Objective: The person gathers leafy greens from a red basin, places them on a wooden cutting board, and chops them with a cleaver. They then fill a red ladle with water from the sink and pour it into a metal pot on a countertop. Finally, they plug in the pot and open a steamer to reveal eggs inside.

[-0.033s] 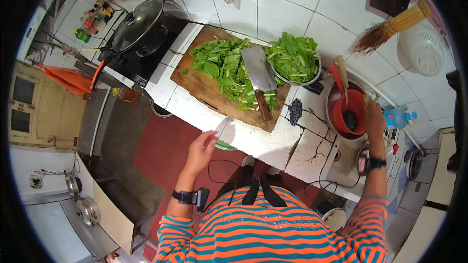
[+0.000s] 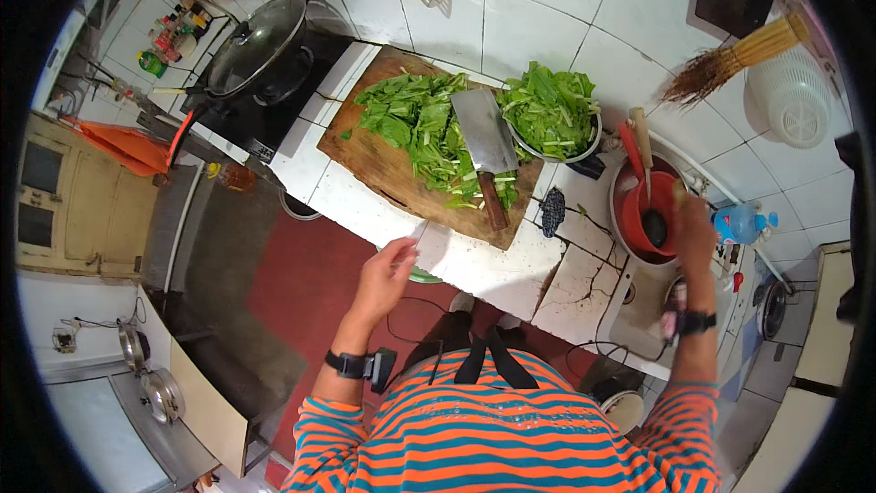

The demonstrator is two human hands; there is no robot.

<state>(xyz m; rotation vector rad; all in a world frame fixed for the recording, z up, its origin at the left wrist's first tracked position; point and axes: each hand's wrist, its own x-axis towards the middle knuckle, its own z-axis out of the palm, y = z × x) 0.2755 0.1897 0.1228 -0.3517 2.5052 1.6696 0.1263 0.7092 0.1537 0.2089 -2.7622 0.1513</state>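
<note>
i've got the left hand (image 2: 385,276) loosely curled, gripping nothing, at the counter edge (image 2: 474,267), right hand (image 2: 691,230) closed on the red basin (image 2: 639,219) rim at 3 o'clock, steadying it i guess.

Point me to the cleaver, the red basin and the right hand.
cleaver (image 2: 484,131), head view, middle of the blade
red basin (image 2: 632,213), head view, left inner wall
right hand (image 2: 693,226), head view, back of the hand

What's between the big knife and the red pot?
A small dark scrubber-like thing lies on the white tiled counter between the cleaver and the red pot, seen in the head view.
</note>
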